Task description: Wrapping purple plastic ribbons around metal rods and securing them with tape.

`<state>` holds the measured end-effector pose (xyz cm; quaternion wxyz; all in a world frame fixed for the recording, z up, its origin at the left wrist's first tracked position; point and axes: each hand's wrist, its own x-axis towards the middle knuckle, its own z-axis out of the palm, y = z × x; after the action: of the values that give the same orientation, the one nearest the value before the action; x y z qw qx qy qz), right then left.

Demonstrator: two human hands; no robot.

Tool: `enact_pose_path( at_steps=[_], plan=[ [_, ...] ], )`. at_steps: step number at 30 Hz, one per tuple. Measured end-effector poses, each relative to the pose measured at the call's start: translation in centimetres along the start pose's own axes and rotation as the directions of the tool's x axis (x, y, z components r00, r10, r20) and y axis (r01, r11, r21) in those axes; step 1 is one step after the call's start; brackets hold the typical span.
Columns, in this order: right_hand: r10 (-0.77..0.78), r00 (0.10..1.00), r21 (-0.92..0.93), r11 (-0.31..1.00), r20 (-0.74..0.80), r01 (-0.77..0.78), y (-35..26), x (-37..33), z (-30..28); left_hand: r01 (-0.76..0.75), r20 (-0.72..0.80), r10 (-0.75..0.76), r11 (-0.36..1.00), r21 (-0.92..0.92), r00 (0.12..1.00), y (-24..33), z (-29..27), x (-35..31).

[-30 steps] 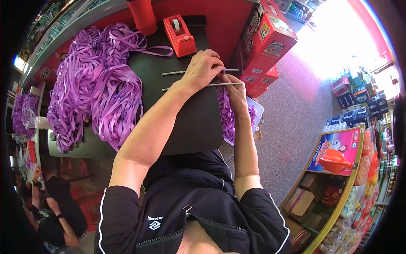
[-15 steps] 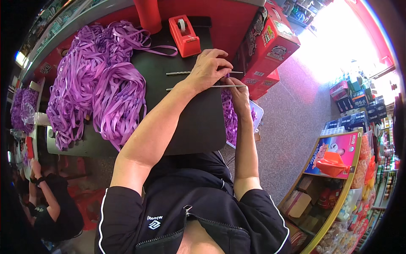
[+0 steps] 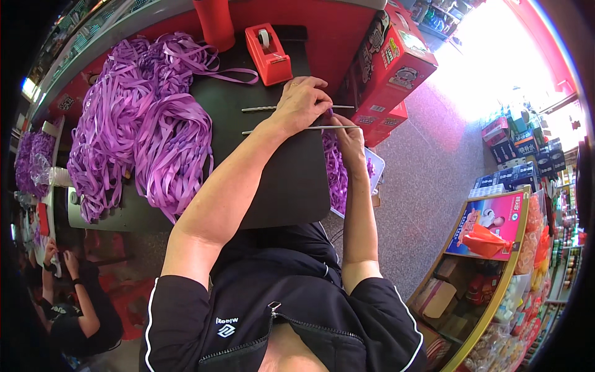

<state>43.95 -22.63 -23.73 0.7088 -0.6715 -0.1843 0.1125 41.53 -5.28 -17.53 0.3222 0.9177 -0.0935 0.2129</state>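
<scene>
Beyond the dark table's right edge, my left hand (image 3: 302,106) pinches a small purple ribbon piece (image 3: 330,113) between thumb and fingers. My right hand (image 3: 351,141) meets it from the right, its fingers closed at the same ribbon and partly hidden. Two thin metal rods lie level by the hands: a twisted far rod (image 3: 255,110) passes behind my left hand, and a smooth near rod (image 3: 331,128) crosses in front of my right fingers. A large heap of purple ribbon (image 3: 173,149) covers the left of the dark tabletop (image 3: 282,186).
Behind my left hand stands a red tape dispenser (image 3: 270,59), with a red cylinder (image 3: 215,25) beside it. Below my hands is a light bin (image 3: 376,167) holding purple ribbon. Red cartons (image 3: 396,68) rise at the right. Another person (image 3: 80,304) works at far left.
My hands keep nearly the same place, with small finger movements at the ribbon. At far left, the other person's hands have moved apart and shifted slightly.
</scene>
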Motion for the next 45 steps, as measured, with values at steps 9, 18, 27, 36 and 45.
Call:
enact_pose_path(
  at_steps=[9, 18, 27, 36, 45],
  plan=[
    [-0.034, 0.997, 0.105, 0.994, 0.062, 0.028, -0.9, 1.6, 0.3, -0.005, 0.003, 0.005, 0.999, 0.052, 1.000, -0.3, 0.3, -0.1],
    [0.041, 0.991, -0.336, 0.942, 0.129, 0.005, 3.2, 1.6, -2.6, -0.016, -0.005, 0.017, 0.999, 0.046, 1.000, -0.3, 0.3, 0.0],
    [0.227, 0.974, -0.381, 0.899, -0.012, -0.215, 17.0, -3.9, -7.1, -0.022, 0.021, 0.021, 0.999, 0.038, 1.000, 0.0, 0.1, 0.3],
    [0.426, 0.903, -0.040, 0.903, -0.051, -0.428, 21.2, -8.8, -5.6, 0.003, 0.029, -0.005, 0.999, 0.049, 1.000, -0.4, 0.2, 0.2],
    [0.115, 0.953, -0.075, 0.987, -0.280, -0.141, 24.4, -11.1, -4.7, -0.009, 0.063, 0.006, 0.999, 0.048, 0.998, -0.2, 1.0, 0.9]
  ],
)
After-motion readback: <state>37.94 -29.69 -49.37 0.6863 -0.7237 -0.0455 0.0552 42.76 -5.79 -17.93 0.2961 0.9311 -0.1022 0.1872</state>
